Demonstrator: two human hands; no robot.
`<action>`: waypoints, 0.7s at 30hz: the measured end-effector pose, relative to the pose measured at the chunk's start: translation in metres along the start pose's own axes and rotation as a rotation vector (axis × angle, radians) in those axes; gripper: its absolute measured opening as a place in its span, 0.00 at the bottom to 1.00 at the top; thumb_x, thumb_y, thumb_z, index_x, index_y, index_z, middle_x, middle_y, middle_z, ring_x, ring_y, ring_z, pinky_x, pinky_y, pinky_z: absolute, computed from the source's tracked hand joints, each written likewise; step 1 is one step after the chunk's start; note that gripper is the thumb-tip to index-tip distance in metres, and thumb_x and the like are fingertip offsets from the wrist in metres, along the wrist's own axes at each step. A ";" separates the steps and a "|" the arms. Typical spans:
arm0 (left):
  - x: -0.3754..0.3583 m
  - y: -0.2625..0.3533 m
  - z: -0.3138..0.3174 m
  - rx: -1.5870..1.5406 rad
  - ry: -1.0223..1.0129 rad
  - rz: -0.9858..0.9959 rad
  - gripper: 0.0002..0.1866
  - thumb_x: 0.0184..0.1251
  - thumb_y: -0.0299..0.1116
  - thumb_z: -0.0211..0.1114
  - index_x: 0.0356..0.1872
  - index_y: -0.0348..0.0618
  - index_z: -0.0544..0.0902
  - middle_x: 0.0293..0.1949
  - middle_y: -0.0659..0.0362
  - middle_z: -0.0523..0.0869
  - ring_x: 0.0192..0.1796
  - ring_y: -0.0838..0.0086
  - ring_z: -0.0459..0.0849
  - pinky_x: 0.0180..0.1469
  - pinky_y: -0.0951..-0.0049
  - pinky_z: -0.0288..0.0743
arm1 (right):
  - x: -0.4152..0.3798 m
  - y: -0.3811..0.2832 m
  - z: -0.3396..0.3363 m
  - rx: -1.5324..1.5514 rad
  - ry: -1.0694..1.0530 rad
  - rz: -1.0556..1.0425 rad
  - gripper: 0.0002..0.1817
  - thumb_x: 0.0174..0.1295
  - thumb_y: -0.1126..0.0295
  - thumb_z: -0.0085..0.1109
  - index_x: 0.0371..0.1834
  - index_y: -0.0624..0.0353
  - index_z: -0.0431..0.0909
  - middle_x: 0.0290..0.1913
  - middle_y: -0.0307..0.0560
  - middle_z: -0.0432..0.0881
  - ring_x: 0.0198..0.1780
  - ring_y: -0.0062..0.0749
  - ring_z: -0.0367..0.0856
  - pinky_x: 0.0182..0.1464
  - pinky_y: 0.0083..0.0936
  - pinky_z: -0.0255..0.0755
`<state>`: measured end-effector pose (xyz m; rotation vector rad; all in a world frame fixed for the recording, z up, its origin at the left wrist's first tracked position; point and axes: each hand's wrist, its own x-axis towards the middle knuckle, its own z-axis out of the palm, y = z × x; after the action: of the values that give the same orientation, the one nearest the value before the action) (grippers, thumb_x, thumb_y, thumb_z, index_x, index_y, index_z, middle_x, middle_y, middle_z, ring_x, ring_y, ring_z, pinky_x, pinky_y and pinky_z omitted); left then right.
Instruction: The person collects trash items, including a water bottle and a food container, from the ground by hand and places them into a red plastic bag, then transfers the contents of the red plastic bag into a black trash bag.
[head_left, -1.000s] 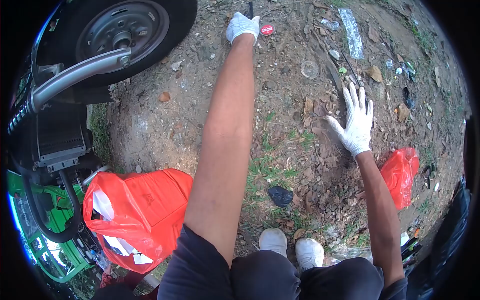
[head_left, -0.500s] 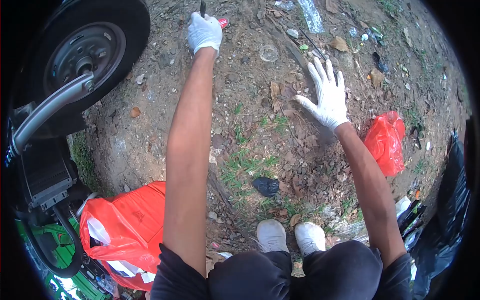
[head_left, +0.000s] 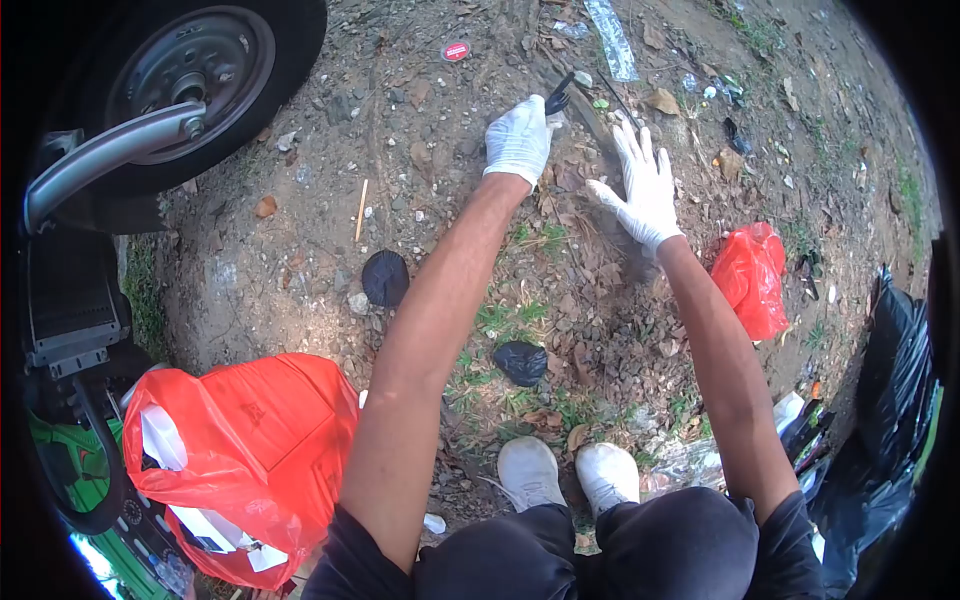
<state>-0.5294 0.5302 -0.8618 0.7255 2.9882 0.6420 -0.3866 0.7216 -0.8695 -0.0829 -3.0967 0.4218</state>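
Note:
My left hand (head_left: 519,140), in a white glove, is closed around a thin black thing (head_left: 558,95) that looks like a plastic fork and points up and right. Over the dirt to its right, my gloved right hand (head_left: 645,190) is open, fingers spread, with nothing seen in it. A thin black stick (head_left: 615,93) lies by the right fingertips. Beyond them is a strip of clear plastic wrapper (head_left: 611,40). A round red label (head_left: 455,51) lies on the ground up and left of my left hand.
A wheel (head_left: 190,85) of a vehicle stands at upper left. One full red plastic bag (head_left: 290,420) is at lower left, a smaller red bag (head_left: 750,280) at right. Black plastic sheeting (head_left: 880,400) lies far right. Two dark scraps (head_left: 385,278) and a wooden stick (head_left: 361,210) are on the dirt.
My left hand has moved right and nearer to me, away from the red label, with the black thing still in it. My right hand stays open in nearly the same place.

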 end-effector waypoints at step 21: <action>-0.409 0.036 -0.171 -0.436 -0.169 -0.673 0.09 0.72 0.29 0.71 0.45 0.35 0.82 0.34 0.49 0.87 0.35 0.62 0.86 0.41 0.60 0.78 | 0.190 0.018 0.003 0.224 0.390 0.862 0.42 0.58 0.37 0.77 0.64 0.62 0.83 0.60 0.61 0.84 0.61 0.55 0.87 0.60 0.46 0.83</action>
<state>-0.1645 0.3131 -0.7299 -0.2320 2.5369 1.0381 -0.5749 0.7485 -0.8755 -1.3237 -2.4531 0.6475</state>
